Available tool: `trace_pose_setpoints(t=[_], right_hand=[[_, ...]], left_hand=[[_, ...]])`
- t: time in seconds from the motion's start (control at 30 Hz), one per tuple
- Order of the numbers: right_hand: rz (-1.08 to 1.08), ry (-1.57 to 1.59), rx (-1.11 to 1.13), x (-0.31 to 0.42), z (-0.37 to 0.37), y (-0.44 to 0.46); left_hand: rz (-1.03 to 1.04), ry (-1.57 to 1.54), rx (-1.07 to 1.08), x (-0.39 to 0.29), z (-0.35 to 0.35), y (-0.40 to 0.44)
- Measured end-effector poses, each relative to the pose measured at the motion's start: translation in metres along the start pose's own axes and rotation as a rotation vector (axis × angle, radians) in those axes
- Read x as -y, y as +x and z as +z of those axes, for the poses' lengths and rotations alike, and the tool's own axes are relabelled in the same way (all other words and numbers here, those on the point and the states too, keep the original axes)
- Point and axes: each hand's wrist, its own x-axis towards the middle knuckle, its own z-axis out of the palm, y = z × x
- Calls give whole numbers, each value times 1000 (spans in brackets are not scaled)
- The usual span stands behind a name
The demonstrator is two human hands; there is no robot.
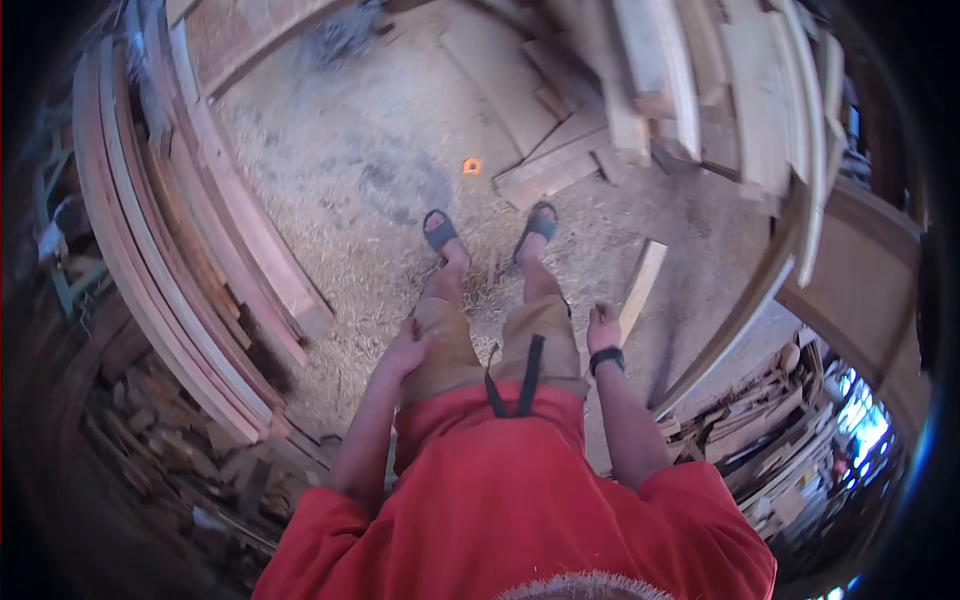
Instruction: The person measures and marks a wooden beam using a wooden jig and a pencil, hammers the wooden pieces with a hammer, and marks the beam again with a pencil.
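My left hand hangs beside the left leg of my tan shorts, with most of its fingers turned out of sight. My right hand is held low by my right thigh, fingers curled in, a dark band around its wrist. Nothing shows in it. Just beyond that hand is a pale wood strip, which looks to be lying on the floor; I cannot tell whether they touch. In front of my sandals, a small orange object with a dark middle, possibly a tape measure, rests on the ground.
Long boards are stacked along the left. More planks stand at the upper right, and flat boards lie ahead of my feet. Scrap wood is heaped behind on the left, with another pile on the right. Shavings cover the floor.
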Motion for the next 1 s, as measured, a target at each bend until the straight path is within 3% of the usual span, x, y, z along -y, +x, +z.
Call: trace_pose_setpoints(t=[0.03, 0.1, 0.13, 0.17, 0.2, 0.37, 0.5, 0.53, 0.7, 0.73, 0.87, 0.97, 1.0], right_hand=[[-34, -85, 132, 33, 13, 35], [-173, 4, 206, 56, 80, 101], [-389, -34, 232, 44, 132, 148], [-406, -143, 344, 105, 140, 161], [-512, -66, 375, 109, 181, 192], [-599, -371, 474, 164, 327, 289], [-550, -562, 558, 191, 400, 310], [-583, -626, 489, 192, 416, 315], [-632, -730, 346, 181, 469, 345], [-587, -715, 432, 185, 473, 355], [-675, -594, 341, 180, 463, 348], [-345, -367, 508, 185, 423, 307], [-413, -394, 473, 180, 414, 287]], left_hand=[[-38, -12, -2, -14, 9, 9], [-228, 247, -20, -24, 27, 29], [-251, 241, -6, -20, 28, 38], [-179, 124, -66, -14, 29, 45], [-103, 8, -130, -12, 29, 52], [-213, -158, -193, -22, 20, 58], [-287, -344, -226, -21, 19, 59], [-292, -348, -223, -15, 21, 60], [-288, -304, -290, -6, 23, 65], [-265, -301, -275, -4, 25, 70], [-182, -275, -345, -3, 19, 75], [-121, -296, -293, -20, 7, 76], [-113, -279, -273, -20, 8, 78]])
